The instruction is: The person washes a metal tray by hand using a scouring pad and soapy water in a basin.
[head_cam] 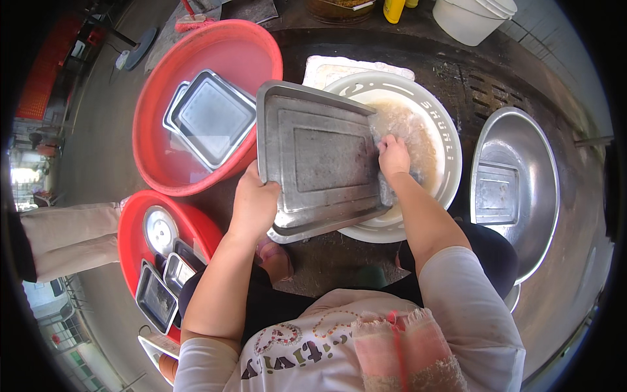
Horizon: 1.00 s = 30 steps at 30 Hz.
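My left hand (pixel 255 200) grips the near-left rim of a large rectangular metal tray (pixel 329 159), which is tilted with its right end dipped in a round white plastic basin (pixel 448 152) of cloudy, brownish water. At the tray's right end is my right hand (pixel 393 156), over the water, its fingers curled; whether it holds anything is hard to tell. Some greyish, crumpled material shows in the water beside the tray. To the left, a big red plastic tub (pixel 147 142) of water holds metal trays (pixel 215 117), partly under the surface.
A smaller red tub (pixel 128 230) with several trays and a round metal lid (pixel 160 229) is at lower left. A large steel bowl (pixel 534 196) stands right, with a white foam piece (pixel 323 71) behind the basin. A white bucket (pixel 465 22) stands at back right. Another person's legs (pixel 73 240) show at left.
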Tool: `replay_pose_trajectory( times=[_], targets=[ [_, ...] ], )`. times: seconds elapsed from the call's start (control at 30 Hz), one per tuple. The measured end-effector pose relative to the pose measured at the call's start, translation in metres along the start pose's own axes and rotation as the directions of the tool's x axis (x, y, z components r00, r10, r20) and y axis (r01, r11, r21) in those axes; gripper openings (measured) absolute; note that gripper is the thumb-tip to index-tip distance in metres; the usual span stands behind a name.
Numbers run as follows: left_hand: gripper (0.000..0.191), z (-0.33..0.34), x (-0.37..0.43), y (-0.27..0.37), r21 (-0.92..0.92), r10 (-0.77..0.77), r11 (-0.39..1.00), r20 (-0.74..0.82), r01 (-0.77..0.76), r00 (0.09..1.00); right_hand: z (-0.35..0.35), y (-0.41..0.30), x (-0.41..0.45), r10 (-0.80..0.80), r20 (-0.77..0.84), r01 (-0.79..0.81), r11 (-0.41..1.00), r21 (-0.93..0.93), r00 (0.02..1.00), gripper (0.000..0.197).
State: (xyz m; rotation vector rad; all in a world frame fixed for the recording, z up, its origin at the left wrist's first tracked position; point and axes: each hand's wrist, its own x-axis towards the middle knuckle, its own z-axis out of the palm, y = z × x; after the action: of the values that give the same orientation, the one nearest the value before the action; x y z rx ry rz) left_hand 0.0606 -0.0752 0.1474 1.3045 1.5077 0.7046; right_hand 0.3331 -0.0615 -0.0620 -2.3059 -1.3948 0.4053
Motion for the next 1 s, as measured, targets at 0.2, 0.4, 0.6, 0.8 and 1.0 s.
replay_pose_trajectory(
  times=[0.2, 0.4, 0.6, 0.8, 1.0],
  targets=[
    [0.037, -0.031, -0.023, 0.054, 0.504, 0.345, 0.812, -0.01, -0.293, 0.939, -0.043, 0.011, 0.009, 0.287, -0.072, -0.205, 0.818, 0.537, 0.955, 0.021],
    [0.033, -0.042, -0.022, 0.058, 0.663, 0.807, 0.212, 0.295, -0.718, 0.511, -0.126, 0.037, 0.032, 0.561, 0.093, -0.2, 0.132, 0.971, 0.822, 0.014],
    [0.044, -0.022, -0.023, 0.023, 0.784, 0.711, 0.353, 0.13, -0.511, 0.691, -0.183, -0.003, 0.013, 0.383, 0.175, -0.254, 0.166, 0.953, 0.907, 0.014],
    [0.041, -0.015, -0.036, -0.01, -0.538, -0.168, 0.843, -0.214, 0.028, 0.962, -0.145, -0.073, -0.022, 0.116, 0.314, -0.332, 0.199, 0.922, 0.942, 0.021],
    [0.039, -0.009, -0.035, -0.003, -0.582, -0.31, 0.784, -0.064, 0.217, 0.949, -0.064, -0.049, -0.062, -0.324, 0.388, 0.267, 0.944, 0.194, 0.863, 0.057]
  ],
)
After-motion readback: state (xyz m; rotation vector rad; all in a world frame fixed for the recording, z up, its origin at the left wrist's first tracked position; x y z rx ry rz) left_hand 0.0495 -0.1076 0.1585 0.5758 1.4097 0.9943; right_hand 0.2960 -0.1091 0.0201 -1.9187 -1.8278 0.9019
